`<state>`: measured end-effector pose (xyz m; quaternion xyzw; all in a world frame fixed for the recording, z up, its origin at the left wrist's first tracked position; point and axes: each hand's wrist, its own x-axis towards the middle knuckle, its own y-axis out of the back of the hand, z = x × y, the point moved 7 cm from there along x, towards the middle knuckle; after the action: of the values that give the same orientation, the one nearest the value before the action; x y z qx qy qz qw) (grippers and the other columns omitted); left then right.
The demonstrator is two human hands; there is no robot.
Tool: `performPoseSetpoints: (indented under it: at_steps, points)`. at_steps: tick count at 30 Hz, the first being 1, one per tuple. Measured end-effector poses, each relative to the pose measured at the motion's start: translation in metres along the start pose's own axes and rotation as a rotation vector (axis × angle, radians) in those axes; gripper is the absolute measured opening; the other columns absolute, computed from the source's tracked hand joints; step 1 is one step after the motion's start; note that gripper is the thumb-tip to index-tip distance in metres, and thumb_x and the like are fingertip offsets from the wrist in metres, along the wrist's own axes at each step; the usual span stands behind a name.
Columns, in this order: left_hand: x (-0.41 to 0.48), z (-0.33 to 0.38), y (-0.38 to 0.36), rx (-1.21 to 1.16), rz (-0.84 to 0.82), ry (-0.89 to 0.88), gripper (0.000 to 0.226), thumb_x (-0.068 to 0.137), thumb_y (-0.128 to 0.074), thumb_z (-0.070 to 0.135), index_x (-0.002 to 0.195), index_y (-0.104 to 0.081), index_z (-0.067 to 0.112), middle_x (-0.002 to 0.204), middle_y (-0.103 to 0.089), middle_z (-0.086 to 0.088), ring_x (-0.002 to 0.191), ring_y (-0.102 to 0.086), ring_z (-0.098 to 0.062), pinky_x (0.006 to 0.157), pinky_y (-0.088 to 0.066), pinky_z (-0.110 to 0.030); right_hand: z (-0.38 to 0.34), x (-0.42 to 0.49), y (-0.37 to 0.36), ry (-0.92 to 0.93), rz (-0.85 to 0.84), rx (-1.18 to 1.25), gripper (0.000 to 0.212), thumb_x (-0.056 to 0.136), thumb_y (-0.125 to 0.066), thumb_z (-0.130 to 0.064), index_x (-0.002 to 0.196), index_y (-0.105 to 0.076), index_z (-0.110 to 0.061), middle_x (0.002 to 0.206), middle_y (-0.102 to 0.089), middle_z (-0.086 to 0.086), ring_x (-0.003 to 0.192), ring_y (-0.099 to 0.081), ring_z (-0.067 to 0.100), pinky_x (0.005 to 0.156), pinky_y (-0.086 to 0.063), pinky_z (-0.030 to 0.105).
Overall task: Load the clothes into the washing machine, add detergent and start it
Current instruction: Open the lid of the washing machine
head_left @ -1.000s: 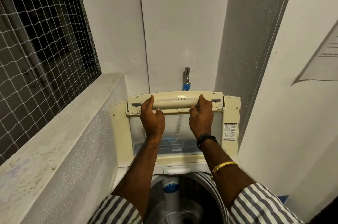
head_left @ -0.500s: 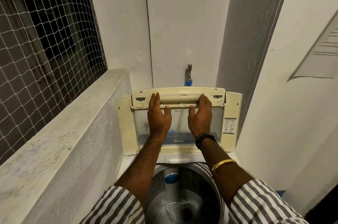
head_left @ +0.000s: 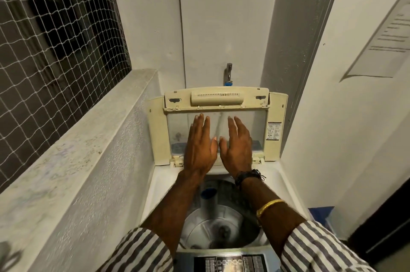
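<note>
Head view: washing machine is sitting in a narrow corner.
Lid: is standing upright at the back, long axis running left-right.
Hands: left hand and right hand are reaching flat, fingers straight, before its clear panel; contact unclear.
Drum: is lying open beneath the forearms.

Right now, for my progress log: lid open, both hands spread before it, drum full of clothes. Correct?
No: the head view shows the drum holding no clothes. The lid is open, with the left hand and right hand spread before it.
</note>
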<state>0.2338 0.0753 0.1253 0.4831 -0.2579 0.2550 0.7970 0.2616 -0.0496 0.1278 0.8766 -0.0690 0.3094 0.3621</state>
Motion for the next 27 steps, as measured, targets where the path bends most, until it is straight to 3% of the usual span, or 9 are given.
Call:
performPoseSetpoints:
  at_steps: [5,9,12,18,23,27]
  points:
    - [-0.036,-0.006,-0.005,0.105,-0.123,0.003,0.076,0.099,-0.041,0.048,0.157,-0.009,0.010,0.165,0.000,-0.009,0.153,0.003,-0.023,0.124,0.000,-0.037,0.007,-0.037,-0.004,0.040,-0.063,-0.135,0.070,0.096,-0.049,-0.038,0.158,-0.023,-0.017,0.166,-0.016,0.011,0.152,-0.018,0.029,0.122,-0.021,0.050]
    - [-0.063,-0.002,-0.005,0.159,-0.184,-0.007,0.078,0.100,-0.029,0.052,0.157,0.001,0.010,0.165,0.012,-0.009,0.152,0.015,-0.021,0.123,0.012,-0.034,0.008,-0.070,-0.003,0.068,-0.095,-0.228,0.069,0.100,-0.032,-0.047,0.160,-0.011,-0.019,0.168,-0.001,0.008,0.155,0.000,0.024,0.125,-0.003,0.047]
    - [-0.080,0.000,-0.008,0.134,-0.209,-0.019,0.078,0.100,-0.027,0.053,0.157,0.005,0.010,0.164,0.013,-0.009,0.152,0.014,-0.022,0.123,0.007,-0.038,0.011,-0.091,0.002,0.058,-0.108,-0.267,0.069,0.102,-0.029,-0.047,0.160,-0.008,-0.016,0.168,0.002,0.009,0.155,0.005,0.024,0.125,0.000,0.048]
    - [-0.107,0.016,-0.013,0.077,-0.266,-0.044,0.080,0.098,-0.022,0.058,0.157,0.008,0.011,0.165,0.012,-0.010,0.152,0.013,-0.024,0.124,-0.001,-0.044,0.023,-0.125,0.015,0.015,-0.122,-0.307,0.068,0.102,-0.029,-0.043,0.159,-0.010,-0.012,0.167,0.002,0.014,0.155,0.003,0.027,0.123,-0.010,0.055]
    - [-0.125,0.036,-0.018,-0.010,-0.314,-0.028,0.081,0.097,-0.016,0.063,0.157,0.008,0.013,0.164,0.015,-0.006,0.151,0.016,-0.020,0.124,0.003,-0.041,0.037,-0.145,0.032,-0.057,-0.121,-0.318,0.069,0.103,-0.032,-0.045,0.160,-0.009,-0.014,0.167,0.001,0.011,0.155,0.003,0.024,0.124,-0.008,0.053]
    - [-0.134,0.061,-0.019,-0.137,-0.298,-0.035,0.074,0.099,-0.022,0.058,0.157,-0.014,0.014,0.165,-0.011,-0.004,0.153,-0.004,-0.016,0.125,-0.009,-0.039,0.050,-0.155,0.051,-0.123,-0.105,-0.240,0.070,0.102,-0.034,-0.050,0.160,-0.007,-0.022,0.168,-0.002,0.006,0.155,0.000,0.021,0.125,-0.003,0.047]
